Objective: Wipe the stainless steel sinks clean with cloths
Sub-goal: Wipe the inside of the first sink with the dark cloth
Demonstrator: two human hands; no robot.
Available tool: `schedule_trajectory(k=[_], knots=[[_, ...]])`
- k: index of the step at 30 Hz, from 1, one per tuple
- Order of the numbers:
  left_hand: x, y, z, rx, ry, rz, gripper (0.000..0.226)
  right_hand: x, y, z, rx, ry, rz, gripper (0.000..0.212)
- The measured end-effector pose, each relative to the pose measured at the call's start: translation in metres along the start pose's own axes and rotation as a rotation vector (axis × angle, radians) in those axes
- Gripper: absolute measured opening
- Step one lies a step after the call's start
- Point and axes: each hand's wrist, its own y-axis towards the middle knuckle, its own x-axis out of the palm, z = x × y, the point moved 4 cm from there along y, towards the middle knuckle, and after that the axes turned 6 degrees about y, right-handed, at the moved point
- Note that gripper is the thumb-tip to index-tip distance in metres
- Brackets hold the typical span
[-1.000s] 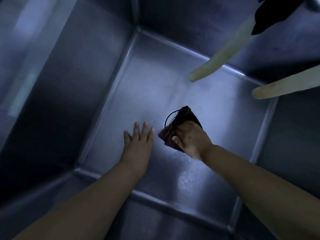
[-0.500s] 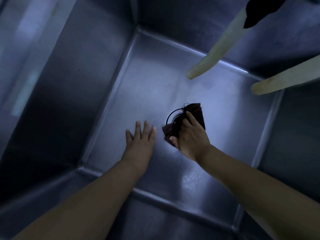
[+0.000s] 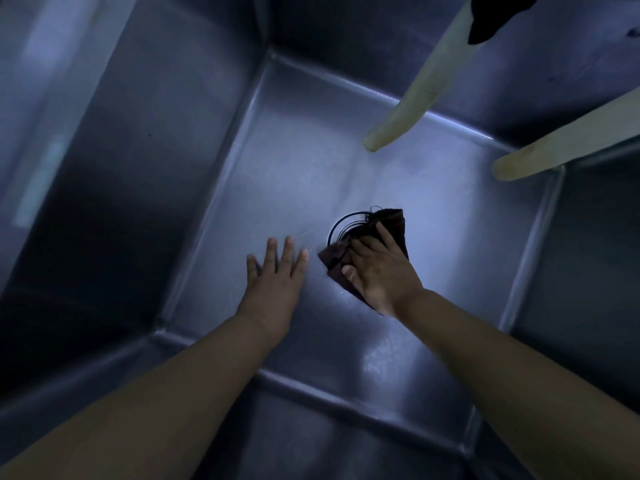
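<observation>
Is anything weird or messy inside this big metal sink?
Nothing looks broken or spilled. The right hand presses a dark cloth over part of the drain, and the left hand lies flat on the sink floor. Two pale hoses dangle in at the upper right.

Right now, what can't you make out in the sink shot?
- Drain, head view: mostly covered by the dark cloth and the right hand.
- Two pale hoses, head view: upper ends cut off by the frame edge.
- Left hand: palm side hidden, so contact with the sink floor is unclear.
</observation>
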Motion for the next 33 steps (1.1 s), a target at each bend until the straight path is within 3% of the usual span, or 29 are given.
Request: schedule_trajectory(k=[5,13,15,21,23,29,33], knots=[[-0.003,0.001,0.004,-0.015,0.018,-0.011,0.119,-0.002,-0.002,-0.011,0.088,-0.124,-0.02,0.071],[0.0,0.001,0.003,-0.013,0.017,-0.004,0.123,0.003,0.01,-0.028,0.207,-0.178,-0.002,0.067],[0.001,0.001,0.002,-0.011,0.004,0.0,0.122,0.005,0.009,-0.026,0.193,-0.105,0.085,0.06],[0.002,-0.001,0.0,-0.001,-0.019,0.014,0.12,0.007,-0.014,-0.022,0.209,0.303,0.523,0.011],[0.002,-0.001,-0.002,0.002,-0.037,0.027,0.12,0.011,-0.021,-0.022,0.188,0.339,0.564,0.02],[0.006,-0.004,-0.004,0.002,-0.052,0.072,0.121,0.03,-0.058,-0.017,-0.015,0.114,0.371,0.048],[0.007,-0.003,-0.005,-0.001,-0.069,0.093,0.12,0.042,-0.096,0.002,0.039,0.097,0.262,0.057]])
